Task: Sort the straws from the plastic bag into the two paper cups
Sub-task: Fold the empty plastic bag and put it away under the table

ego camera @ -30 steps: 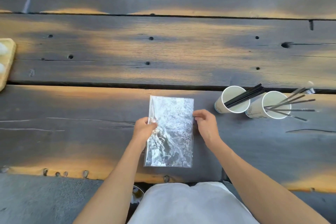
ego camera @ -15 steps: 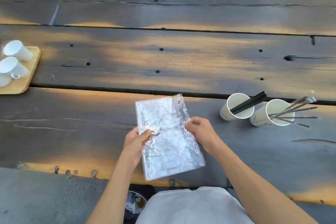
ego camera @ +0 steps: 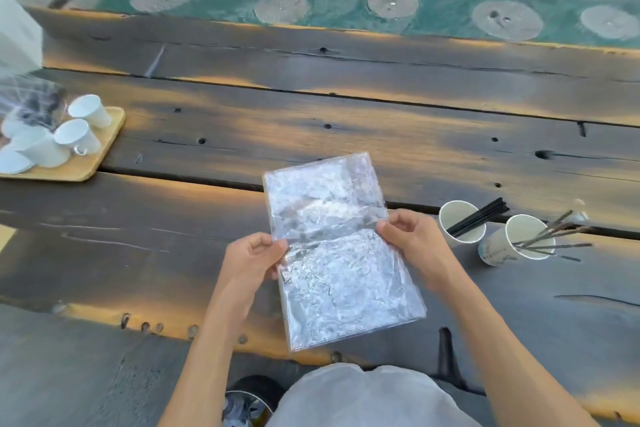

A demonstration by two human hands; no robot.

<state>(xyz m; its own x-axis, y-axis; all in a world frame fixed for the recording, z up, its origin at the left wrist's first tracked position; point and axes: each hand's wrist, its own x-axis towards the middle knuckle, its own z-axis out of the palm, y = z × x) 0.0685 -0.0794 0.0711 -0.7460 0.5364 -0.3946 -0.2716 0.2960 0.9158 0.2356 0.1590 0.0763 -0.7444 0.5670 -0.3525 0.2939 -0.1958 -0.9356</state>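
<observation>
A flat, crinkled clear plastic bag (ego camera: 341, 246) is held above the near part of the dark wooden table (ego camera: 311, 135). My left hand (ego camera: 252, 258) pinches its left edge and my right hand (ego camera: 412, 243) pinches its right edge. No straws show inside it. To the right stand two white paper cups, both tilted. The nearer-left cup (ego camera: 462, 222) holds a bundle of black straws (ego camera: 479, 220). The right cup (ego camera: 512, 239) holds several thin grey straws (ego camera: 554, 236) that fan out to the right.
A wooden tray (ego camera: 83, 163) with small white mugs (ego camera: 74, 135) sits at the table's left, beside a clear bag of dark items (ego camera: 27, 97). Beyond the far table edge lies a green patterned floor (ego camera: 346, 7). A small bin (ego camera: 247, 407) stands below by my lap.
The bag has been lifted off the table and turned slightly anticlockwise, with both hands staying on its side edges. The view has tilted up, revealing the tray and the floor.
</observation>
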